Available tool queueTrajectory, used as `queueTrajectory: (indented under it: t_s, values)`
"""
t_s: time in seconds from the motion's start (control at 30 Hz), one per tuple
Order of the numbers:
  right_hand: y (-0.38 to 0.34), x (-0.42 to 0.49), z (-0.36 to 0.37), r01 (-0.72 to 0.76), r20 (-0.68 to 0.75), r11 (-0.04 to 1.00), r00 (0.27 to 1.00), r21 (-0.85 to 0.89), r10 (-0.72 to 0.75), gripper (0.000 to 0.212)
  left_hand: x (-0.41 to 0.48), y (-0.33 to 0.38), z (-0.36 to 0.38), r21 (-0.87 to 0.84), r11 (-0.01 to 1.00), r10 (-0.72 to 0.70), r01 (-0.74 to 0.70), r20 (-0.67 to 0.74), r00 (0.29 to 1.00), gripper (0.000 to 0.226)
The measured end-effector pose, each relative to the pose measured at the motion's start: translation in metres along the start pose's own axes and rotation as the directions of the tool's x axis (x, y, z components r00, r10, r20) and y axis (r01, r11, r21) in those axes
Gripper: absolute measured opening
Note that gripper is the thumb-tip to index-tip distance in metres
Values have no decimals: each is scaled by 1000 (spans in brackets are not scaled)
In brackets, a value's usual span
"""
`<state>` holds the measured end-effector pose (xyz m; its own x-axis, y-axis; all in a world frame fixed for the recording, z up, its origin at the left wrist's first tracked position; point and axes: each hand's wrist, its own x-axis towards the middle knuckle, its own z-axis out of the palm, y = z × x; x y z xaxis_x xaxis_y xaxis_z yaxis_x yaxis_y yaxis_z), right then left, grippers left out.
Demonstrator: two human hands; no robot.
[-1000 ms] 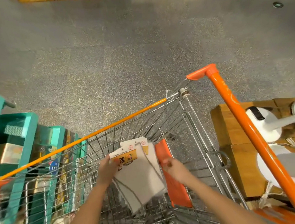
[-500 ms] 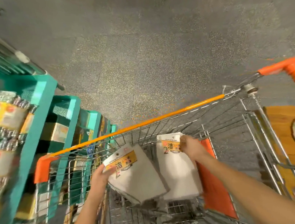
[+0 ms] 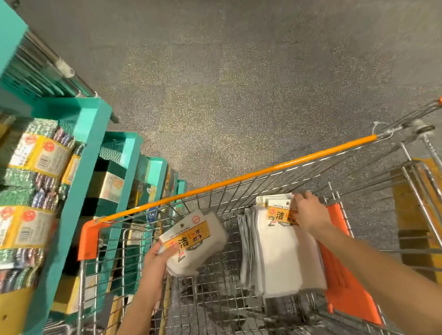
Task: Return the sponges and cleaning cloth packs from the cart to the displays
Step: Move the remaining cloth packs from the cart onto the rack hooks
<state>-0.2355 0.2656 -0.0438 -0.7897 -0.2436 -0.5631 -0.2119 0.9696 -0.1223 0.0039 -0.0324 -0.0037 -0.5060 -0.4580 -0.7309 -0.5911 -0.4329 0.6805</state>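
A wire shopping cart (image 3: 242,181) with an orange rim stands in front of me. My left hand (image 3: 157,258) grips a white cleaning cloth pack (image 3: 202,246) with a yellow label, held tilted inside the cart's left side. My right hand (image 3: 309,213) holds the label end of a stack of white cloth packs (image 3: 278,255) that hangs upright against the cart's orange flap (image 3: 342,282). To the left stands a teal display shelf (image 3: 90,152) filled with green scouring sponge packs (image 3: 34,157).
More teal shelf bays (image 3: 131,159) with boxed goods run along the cart's left side. A wooden crate (image 3: 410,204) with a white round object sits right of the cart. Grey speckled floor (image 3: 233,72) stretches ahead.
The single bundle was split: my left hand carried one pack leftward, my right hand took the rest toward the orange flap. The view swung left, bringing the teal shelves closer.
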Motion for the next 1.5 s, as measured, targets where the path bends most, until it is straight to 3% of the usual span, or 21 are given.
queueTrajectory:
  t_s: [0.07,0.13,0.27,0.4,0.5,0.67,0.83,0.9,1.03,1.3,1.5]
  values:
    - [1,-9,-11,10,1,999,1000,30,-10,29,-2,9,-3,-11,999,32,-32,10,999,57]
    - [4,-18,-21,32,76,996,996,82,-38,32,-9,17,-4,-34,998,54,-53,33,998,78]
    - [3,-52,-53,56,99,972,992,227,-81,32,-40,42,5,41,986,157,-161,99,983,30]
    - [-2,-96,-88,129,16,937,990,323,-142,13,-65,54,0,32,971,233,-235,56,971,54]
    - [-2,-137,-116,276,-85,885,961,376,-264,14,-110,67,-2,54,946,317,-319,46,947,27]
    - [-18,-220,-169,495,-256,798,867,344,-428,23,-204,84,-20,115,863,496,-492,-8,868,13]
    - [-60,-310,-222,612,-320,720,789,328,-524,14,-299,84,-70,32,812,583,-583,-95,807,29]
    - [-92,-343,-230,663,-331,677,748,320,-576,19,-342,77,-106,4,798,596,-603,-158,788,47]
    - [-170,-404,-225,757,-301,568,652,323,-696,15,-409,52,-181,37,739,653,-672,-285,702,26]
    - [-345,-491,-152,844,-217,451,517,291,-828,21,-480,-7,-364,58,724,602,-687,-540,589,33]
    - [-484,-541,-100,871,-160,379,441,312,-883,19,-517,-40,-497,43,691,577,-721,-633,515,13]
